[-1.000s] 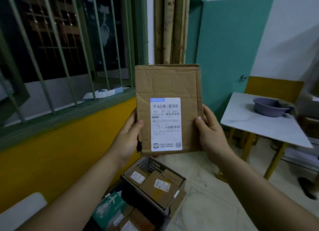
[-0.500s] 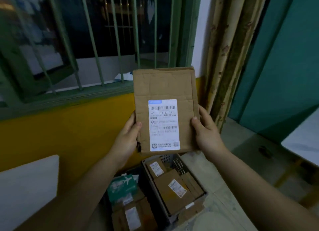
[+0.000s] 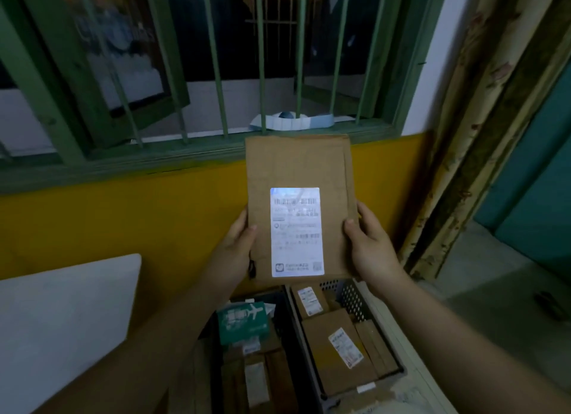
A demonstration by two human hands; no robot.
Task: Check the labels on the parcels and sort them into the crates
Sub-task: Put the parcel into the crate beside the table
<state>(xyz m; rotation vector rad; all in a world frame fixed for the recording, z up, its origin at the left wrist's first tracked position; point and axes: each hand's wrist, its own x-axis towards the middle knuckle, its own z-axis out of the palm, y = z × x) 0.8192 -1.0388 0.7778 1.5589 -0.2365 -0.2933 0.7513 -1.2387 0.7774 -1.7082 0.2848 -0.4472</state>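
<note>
Person holds a flat brown cardboard parcel (image 3: 298,172) upright in front of the chest, one hand on each side edge, hands apart with the parcel between them. Left hand (image 3: 236,248) grips the lower left edge, thumb over the front face, fingers hidden behind. Right hand (image 3: 369,246) grips the lower right edge the same way, thumb on the front, fingers wrapped round the back. White shipping label (image 3: 297,232) sits on the lower centre of the parcel's front, facing the camera; barcodes and a QR code show, text too blurred to read. Parcel hangs above two crates on the floor, not touching them. Grey perforated crate (image 3: 349,293) is right below the parcel, filled with brown cardboard parcels lying flat, a large one (image 3: 336,352) with a tilted white label on top, a smaller labelled one (image 3: 309,299) behind it. Dark crate (image 3: 278,324) stands just beside it on the left, touching or nearly so, holding more brown parcels and a green box with a white airplane graphic (image 3: 242,322) on top. Behind is a yellow wall (image 3: 123,222) under a green barred window (image 3: 216,73); a white-and-blue strip (image 3: 292,122) lies on the sill. White rounded surface (image 3: 61,318) at lower left, patterned curtain (image 3: 482,120) at right, teal door (image 3: 540,182) beyond it.
</note>
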